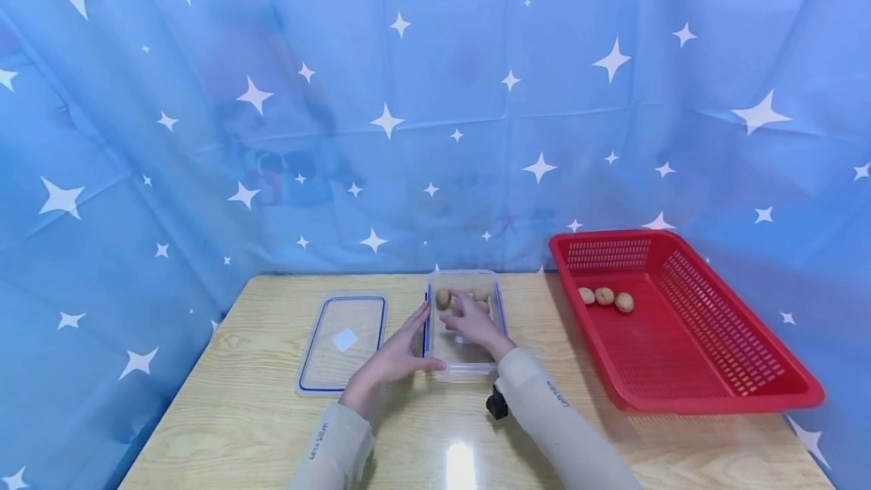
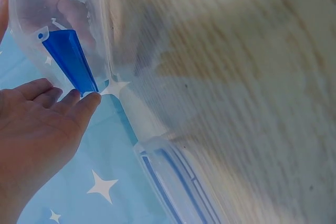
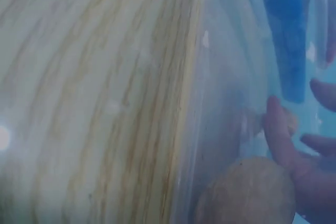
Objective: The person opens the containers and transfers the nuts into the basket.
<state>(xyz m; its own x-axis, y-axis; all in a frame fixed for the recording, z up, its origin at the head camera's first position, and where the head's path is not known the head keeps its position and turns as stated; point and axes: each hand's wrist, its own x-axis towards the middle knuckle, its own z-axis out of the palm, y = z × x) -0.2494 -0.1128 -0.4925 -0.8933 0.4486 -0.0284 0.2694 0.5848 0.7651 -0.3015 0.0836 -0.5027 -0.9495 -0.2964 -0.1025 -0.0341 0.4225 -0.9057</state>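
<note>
A clear plastic box (image 1: 469, 370) with blue side clips stands near the table's back edge, several walnuts (image 1: 444, 299) in its far part. My left hand (image 1: 398, 354) lies along its left side with straight fingers, the thumb by the front corner. In the left wrist view those fingertips meet the lower end of a blue clip (image 2: 72, 61). Down inside the box is my right hand (image 1: 474, 327), its fingers spread among the walnuts. The right wrist view has a large walnut (image 3: 249, 192) beside that hand, seen through the clear wall, and nothing is gripped between finger and thumb.
Left of the box lies its clear lid (image 1: 327, 369) with a blue seal and a white label. On the right sits a red plastic basket (image 1: 660, 354) holding several walnuts (image 1: 604, 296). A small black object (image 1: 497, 404) shows beside the right sleeve. Behind hangs a blue starred curtain (image 1: 435, 157).
</note>
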